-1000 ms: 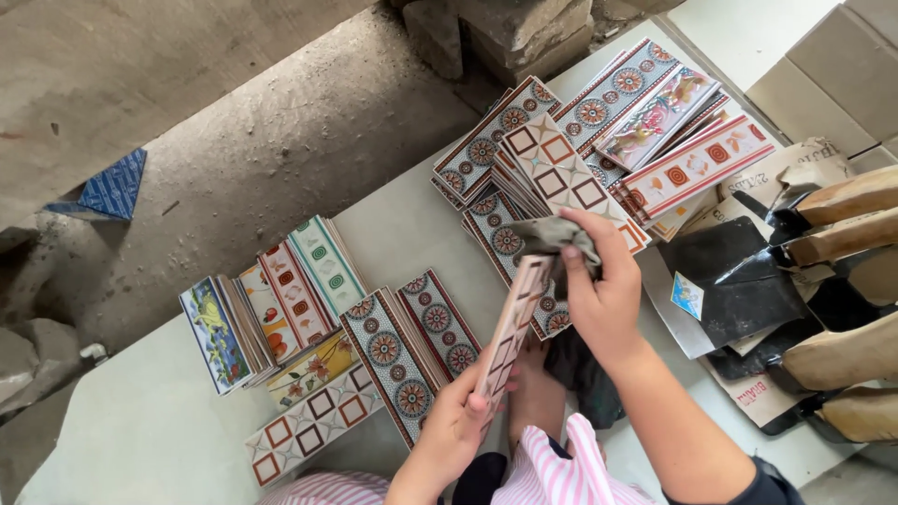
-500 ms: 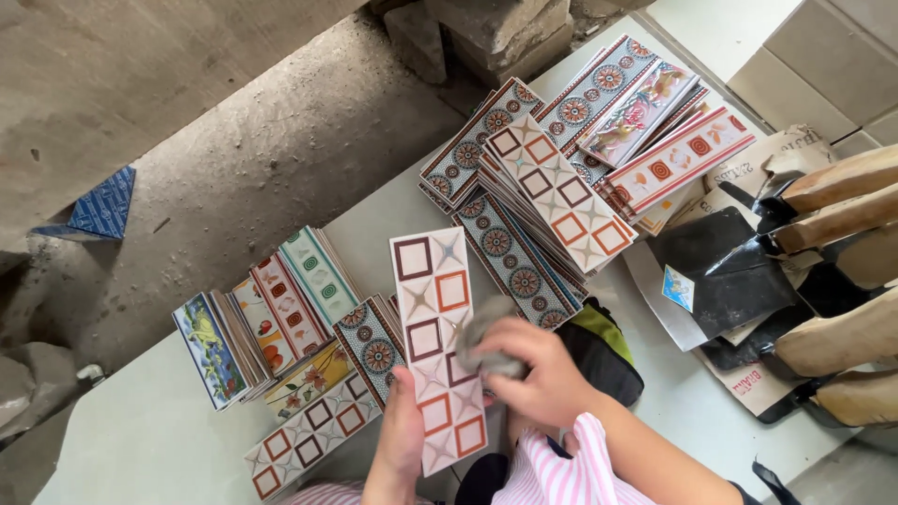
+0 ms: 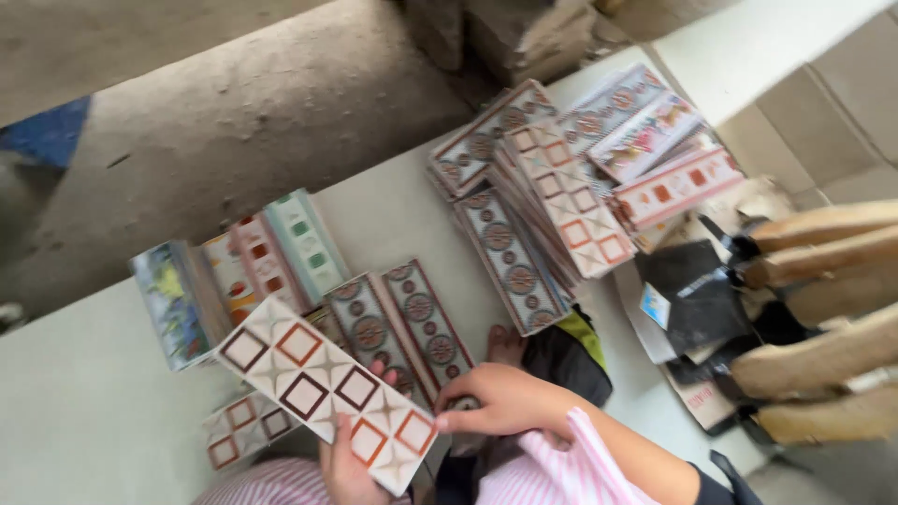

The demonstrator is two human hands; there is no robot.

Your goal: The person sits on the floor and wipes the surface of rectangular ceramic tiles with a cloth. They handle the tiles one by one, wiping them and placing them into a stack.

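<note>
The left hand [image 3: 351, 463] was curled around the near edge of a long patterned tile strip [image 3: 325, 388], its thumb lying on top of the strip near the lower end and fingertips peeping over the far edge. The strip, white with red and brown squares, lay slanted above the tabletop [image 3: 84, 411], its upper end reaching toward the standing row of coloured tiles [image 3: 234, 281] and its lower end close to the person's lap. The right hand [image 3: 505, 402] was loosely closed just to the right of the strip's lower end, fingertips meeting the strip's corner; whether it pinched anything small could not be told. Its forearm came in from the lower right, in a pink striped sleeve [image 3: 561, 468].

Beyond the strip lay two strips with round medallions [image 3: 402, 323], and farther right a fanned stack of tile strips [image 3: 571, 178]. The left wrist was cut off by the bottom edge, and the whole view was slightly blurred. A foot [image 3: 505, 344] showed just beyond the right hand.
</note>
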